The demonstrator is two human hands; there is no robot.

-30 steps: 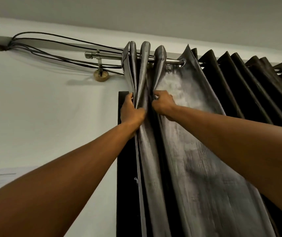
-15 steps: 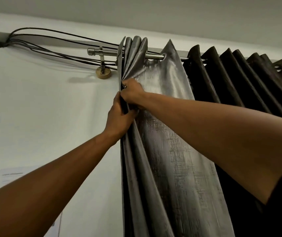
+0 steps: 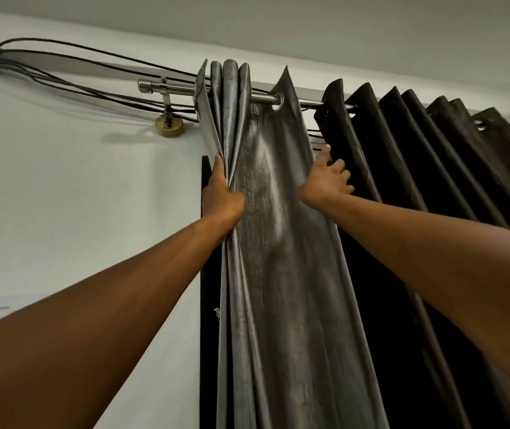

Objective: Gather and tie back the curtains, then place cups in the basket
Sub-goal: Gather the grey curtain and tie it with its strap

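A dark grey, shiny curtain [image 3: 278, 243] hangs by eyelets from a metal rod [image 3: 263, 99] high on the wall. Several folds are bunched at the rod's left end. My left hand [image 3: 221, 193] grips these bunched folds just below the rod. My right hand [image 3: 328, 176] reaches farther right, its fingers spread and touching the edge of the following dark fold [image 3: 349, 144]. More pleats [image 3: 451, 156] run along the rod to the right. No cups or basket are in view.
Black cables [image 3: 71, 72] run along the white wall to the rod's bracket [image 3: 168, 119]. A dark window frame edge [image 3: 207, 305] shows behind the curtain's left side. The ceiling is close above.
My right hand has let go of the bunched folds beside my left hand and moved right to the following fold. My left hand still holds the gathered folds.
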